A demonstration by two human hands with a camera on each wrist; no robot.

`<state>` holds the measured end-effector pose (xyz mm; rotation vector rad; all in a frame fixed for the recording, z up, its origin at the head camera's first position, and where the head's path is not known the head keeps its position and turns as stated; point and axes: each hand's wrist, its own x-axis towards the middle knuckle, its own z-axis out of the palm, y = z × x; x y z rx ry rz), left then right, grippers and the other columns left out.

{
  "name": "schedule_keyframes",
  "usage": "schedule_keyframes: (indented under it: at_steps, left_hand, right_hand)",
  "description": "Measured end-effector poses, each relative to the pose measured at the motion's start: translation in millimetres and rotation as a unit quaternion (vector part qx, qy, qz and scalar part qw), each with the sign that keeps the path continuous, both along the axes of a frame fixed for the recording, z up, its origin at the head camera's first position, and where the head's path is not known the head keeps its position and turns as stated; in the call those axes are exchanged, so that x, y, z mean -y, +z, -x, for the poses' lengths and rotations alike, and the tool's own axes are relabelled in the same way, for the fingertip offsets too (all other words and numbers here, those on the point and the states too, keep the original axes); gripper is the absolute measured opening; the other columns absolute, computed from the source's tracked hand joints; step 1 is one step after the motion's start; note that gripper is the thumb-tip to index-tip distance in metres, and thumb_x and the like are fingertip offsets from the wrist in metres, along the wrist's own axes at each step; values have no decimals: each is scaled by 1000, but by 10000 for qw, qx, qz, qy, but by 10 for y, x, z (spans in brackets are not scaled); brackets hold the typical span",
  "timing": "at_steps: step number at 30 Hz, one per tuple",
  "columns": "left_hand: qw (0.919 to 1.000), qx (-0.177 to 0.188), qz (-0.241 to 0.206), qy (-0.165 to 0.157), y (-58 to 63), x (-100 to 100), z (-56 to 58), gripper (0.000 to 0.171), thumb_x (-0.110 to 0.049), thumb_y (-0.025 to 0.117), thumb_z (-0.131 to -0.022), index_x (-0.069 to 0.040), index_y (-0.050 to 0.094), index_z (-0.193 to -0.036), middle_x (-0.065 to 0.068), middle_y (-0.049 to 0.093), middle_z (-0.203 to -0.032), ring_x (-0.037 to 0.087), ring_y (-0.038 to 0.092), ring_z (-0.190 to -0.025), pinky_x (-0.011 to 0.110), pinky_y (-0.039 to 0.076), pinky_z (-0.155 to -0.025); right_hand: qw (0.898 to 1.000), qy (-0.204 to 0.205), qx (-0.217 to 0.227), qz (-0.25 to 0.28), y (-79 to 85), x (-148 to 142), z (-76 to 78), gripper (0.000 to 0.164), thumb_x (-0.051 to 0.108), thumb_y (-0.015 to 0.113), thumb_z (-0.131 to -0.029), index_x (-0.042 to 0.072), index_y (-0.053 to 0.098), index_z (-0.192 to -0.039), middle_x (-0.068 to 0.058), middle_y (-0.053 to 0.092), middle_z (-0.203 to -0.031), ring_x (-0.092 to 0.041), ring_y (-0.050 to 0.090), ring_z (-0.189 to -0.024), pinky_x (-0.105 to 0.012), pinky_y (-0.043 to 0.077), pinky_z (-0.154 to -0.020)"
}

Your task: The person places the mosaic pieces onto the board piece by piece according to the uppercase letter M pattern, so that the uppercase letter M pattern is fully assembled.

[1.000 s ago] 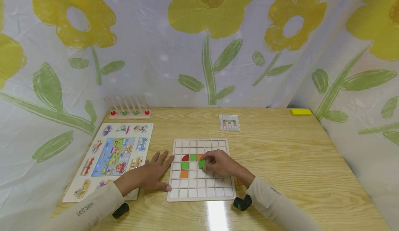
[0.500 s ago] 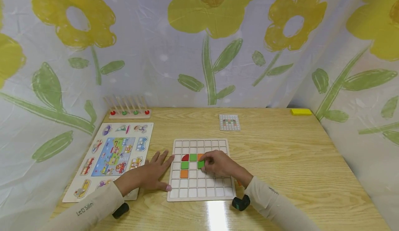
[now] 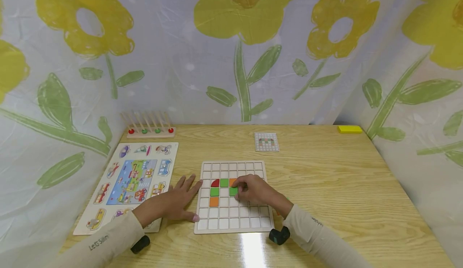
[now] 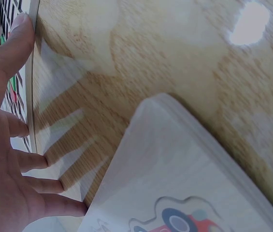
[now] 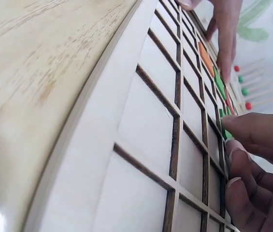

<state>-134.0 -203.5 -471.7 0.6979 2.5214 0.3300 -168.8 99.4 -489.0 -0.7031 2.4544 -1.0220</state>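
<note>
A white grid board [image 3: 213, 224] lies on the table. In it sit a red quarter-round tile [image 3: 215, 183], a green square tile [image 3: 224, 183], another green tile [image 3: 214, 192] and an orange tile [image 3: 214, 201]. A further orange tile [image 3: 232, 182] is partly covered by my right hand [image 3: 254, 189]. That hand's curled thumb and finger pinch a green square tile [image 3: 233, 191], which lies level at its cell; the right wrist view shows their tips on this tile [image 5: 226, 126]. My left hand [image 3: 177, 203] is spread flat, with finger and thumb tips touching the board's left edge.
A vehicle picture puzzle [image 3: 113, 215] lies left, partly under the left forearm. Behind it stands a peg rack [image 3: 150, 133] with red and green beads. A pattern card [image 3: 267, 142] and a yellow block [image 3: 349, 129] lie farther back. An orange piece [image 3: 278, 212] shows beside the right wrist.
The green tile in my right hand has gone from tilted above the board to lying level at its cell. The right hand has shifted slightly; the left hand has stayed still.
</note>
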Motion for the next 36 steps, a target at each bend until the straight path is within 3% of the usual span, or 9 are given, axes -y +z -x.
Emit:
schedule_keyframes:
  at_steps: [13,23,36]
  left_hand:
    - [10000,50,25,23,13,-7,3,111,-68,66,-84,-10,13,-163,26,4,-166,55,6,-150,78,22,-107]
    - [10000,47,-8,12,7,-5,4,111,-67,66,-84,-9,13,-162,27,4,-166,56,6,-150,79,21,-107]
    - [10000,7,-9,6,-11,5,7,110,-67,66,-85,-10,14,-163,26,3,-167,55,6,-150,79,21,-107]
  right_hand:
    - [10000,-81,-1,-25,13,8,-20,20,9,73,-91,10,73,-111,9,57,-73,-7,51,-69,-25,45,-71]
    - [9998,-189,52,-93,11,-15,-18,19,16,75,-91,14,72,-110,9,60,-79,-7,52,-72,-25,46,-73]
    - [9988,-159,-209,424,13,-344,60,19,18,67,-98,10,72,-114,5,64,-89,-10,51,-66,-22,44,-61]
